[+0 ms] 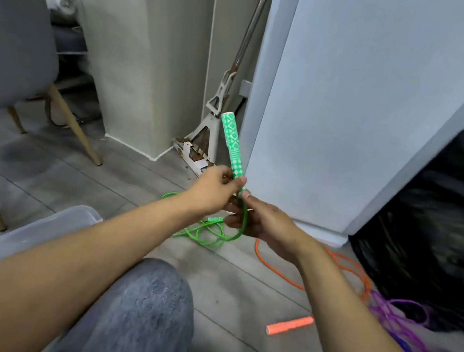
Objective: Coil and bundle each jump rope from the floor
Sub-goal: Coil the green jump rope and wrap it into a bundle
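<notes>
My left hand (pixel 214 189) grips the bottom of a green patterned jump rope handle (pixel 232 143), which points up. Just below it, my right hand (pixel 257 219) holds the green cord (pixel 244 218) where it leaves the handle. The rest of the green rope (pixel 201 231) trails down in loose loops on the floor, with its second handle lying among them. An orange rope (pixel 357 273) lies on the floor to the right, its orange handle (pixel 289 325) nearer me. A purple rope (pixel 412 332) is tangled at the far right.
A clear plastic bin (pixel 20 237) stands at my lower left beside my grey-clad knee (pixel 142 307). A grey chair with wooden legs (pixel 72 125) is at the left. A mop (pixel 218 119) leans in the corner ahead. A black bag (pixel 437 242) sits at the right.
</notes>
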